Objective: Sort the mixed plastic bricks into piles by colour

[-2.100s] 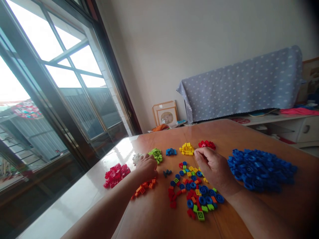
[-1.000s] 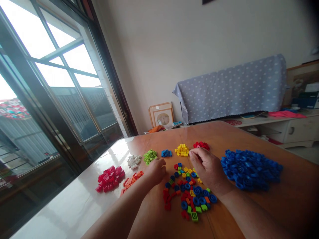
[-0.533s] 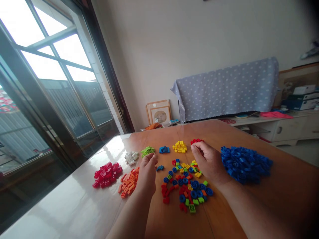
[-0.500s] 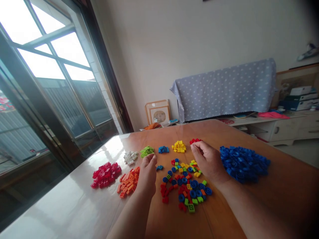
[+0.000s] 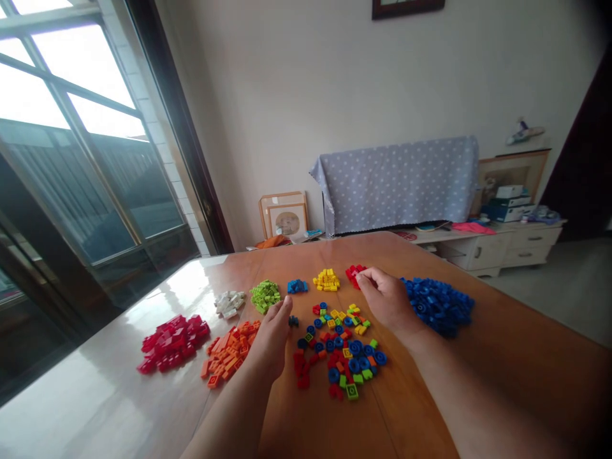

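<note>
My right hand (image 5: 388,301) reaches to the small pile of red bricks (image 5: 354,274) at the far side of the table. Its thumb and forefinger are pinched on a red brick at the pile's near edge. My left hand (image 5: 268,336) hovers between the orange brick pile (image 5: 228,354) and the mixed bricks, thumb up, fingers closed together. Whatever it may hold is hidden. Between my hands lie mixed bricks, with round blue pieces (image 5: 354,347), green bricks (image 5: 352,391) and red bricks (image 5: 301,370). Small dark blue bricks (image 5: 293,321) sit just right of my left thumb.
Sorted piles stand around on the brown table (image 5: 335,427): crimson bricks (image 5: 174,344), white bricks (image 5: 229,303), lime bricks (image 5: 265,296), light blue bricks (image 5: 297,286), yellow bricks (image 5: 327,280) and a large dark blue heap (image 5: 437,306). Behind is a cloth-covered object (image 5: 396,185) on a low cabinet.
The camera view has turned right. My right hand has met the red pile with its fingertips. My left hand stays near the orange pile, its thumb now more upright.
</note>
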Demonstrator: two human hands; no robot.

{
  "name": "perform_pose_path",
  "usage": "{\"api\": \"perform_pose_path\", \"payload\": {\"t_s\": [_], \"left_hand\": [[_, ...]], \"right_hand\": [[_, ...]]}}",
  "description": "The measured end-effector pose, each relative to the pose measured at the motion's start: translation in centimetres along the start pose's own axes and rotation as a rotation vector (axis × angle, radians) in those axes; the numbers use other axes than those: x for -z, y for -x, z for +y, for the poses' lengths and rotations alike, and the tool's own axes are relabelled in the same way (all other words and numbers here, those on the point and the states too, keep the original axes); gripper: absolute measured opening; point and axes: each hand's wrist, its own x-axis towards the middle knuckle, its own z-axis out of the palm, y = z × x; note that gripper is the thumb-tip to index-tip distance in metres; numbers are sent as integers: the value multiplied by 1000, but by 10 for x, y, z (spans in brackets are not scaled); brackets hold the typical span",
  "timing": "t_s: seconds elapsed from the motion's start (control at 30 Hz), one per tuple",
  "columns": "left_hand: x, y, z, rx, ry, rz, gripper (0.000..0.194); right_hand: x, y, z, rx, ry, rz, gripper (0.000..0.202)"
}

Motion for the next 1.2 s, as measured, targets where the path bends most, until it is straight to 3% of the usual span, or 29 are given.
{"api": "perform_pose_path", "payload": {"t_s": [0.2,0.37,0.5,0.63,0.8,0.93,1.07,1.2], "left_hand": [[0,-1,1,-124,17,132,56],[-8,3,4,-220,-12,84,49],[-14,6,6,-271,-80,11,44],[-16,5,6,-296,-97,-26,45],[-16,2,4,-303,-77,-28,44],[-16,2,3,-299,-88,-31,46],[-15,2,4,-284,-106,-31,50],[-14,1,5,-273,-111,-27,53]], "right_hand": [[-9,5,9,-70,26,-302,25],[-6,17,3,-137,12,-664,19],[7,21,-6,-120,26,-898,26],[11,20,-11,-57,177,-978,36],[4,20,-13,-75,205,-1059,15],[9,16,-8,-114,127,-942,11],[31,2,10,-227,128,-617,18],[61,-14,40,-309,336,-290,17]]}}
